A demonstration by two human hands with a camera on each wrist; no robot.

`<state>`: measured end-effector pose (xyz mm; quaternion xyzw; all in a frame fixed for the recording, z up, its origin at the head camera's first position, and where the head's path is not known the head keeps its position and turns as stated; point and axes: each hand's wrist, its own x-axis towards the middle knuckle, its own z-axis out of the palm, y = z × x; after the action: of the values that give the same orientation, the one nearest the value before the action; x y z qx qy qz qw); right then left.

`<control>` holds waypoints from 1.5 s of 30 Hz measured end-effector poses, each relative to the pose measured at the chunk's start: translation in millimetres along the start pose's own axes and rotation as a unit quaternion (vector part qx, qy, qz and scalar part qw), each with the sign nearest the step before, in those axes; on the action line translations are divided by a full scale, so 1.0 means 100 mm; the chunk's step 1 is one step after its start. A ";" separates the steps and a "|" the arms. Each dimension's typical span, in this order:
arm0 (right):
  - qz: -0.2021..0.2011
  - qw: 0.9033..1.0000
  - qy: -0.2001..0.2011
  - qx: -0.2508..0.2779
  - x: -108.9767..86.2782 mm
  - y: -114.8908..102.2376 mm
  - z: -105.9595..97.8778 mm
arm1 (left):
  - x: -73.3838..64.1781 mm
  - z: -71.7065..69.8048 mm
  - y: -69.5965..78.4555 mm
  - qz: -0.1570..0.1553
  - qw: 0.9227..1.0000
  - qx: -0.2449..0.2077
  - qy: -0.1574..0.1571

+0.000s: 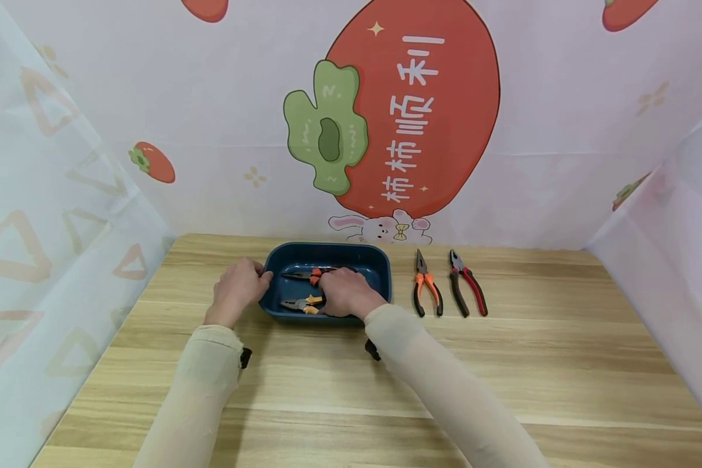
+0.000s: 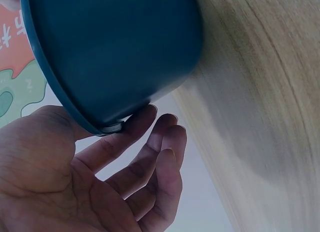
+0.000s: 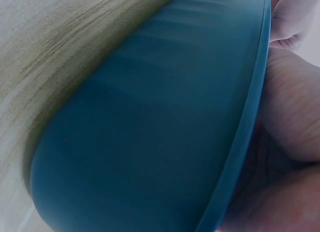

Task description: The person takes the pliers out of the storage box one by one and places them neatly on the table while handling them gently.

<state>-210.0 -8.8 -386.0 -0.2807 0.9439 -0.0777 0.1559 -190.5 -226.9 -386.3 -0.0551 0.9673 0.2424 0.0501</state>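
A dark blue rectangular tray (image 1: 327, 249) with raised walls stands at the back of the table. My left hand (image 1: 238, 286) holds its left end; in the left wrist view the thumb goes over the rim and the index finger (image 2: 142, 121) lies against the outer wall. Inside the tray are orange-handled long-nose pliers (image 1: 297, 275) and, nearer me, yellow-handled pliers (image 1: 295, 303), jaws toward the left. My right hand (image 1: 346, 292) reaches in over their handles, fingers down. The tray wall (image 3: 145, 127) hides those fingertips in the right wrist view, so I cannot tell what they grip.
Right of the tray, orange-and-black long-nose pliers (image 1: 424, 279) lie on the wooden table (image 1: 532, 383), with red-and-black pliers (image 1: 468, 283) beside them. Both have their jaws toward the back. A printed cloth (image 1: 228, 97) stands behind the table and along both sides.
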 end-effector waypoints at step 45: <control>-0.049 0.998 -0.031 -0.033 0.00 0.00 0.01 | -0.02 0.00 0.04 -0.011 1.000 -0.003 -0.002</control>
<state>-209.9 -9.3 -386.6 -0.3339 0.9258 -0.0451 0.1715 -188.8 -223.8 -384.0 -0.0656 0.9658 0.2448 0.0551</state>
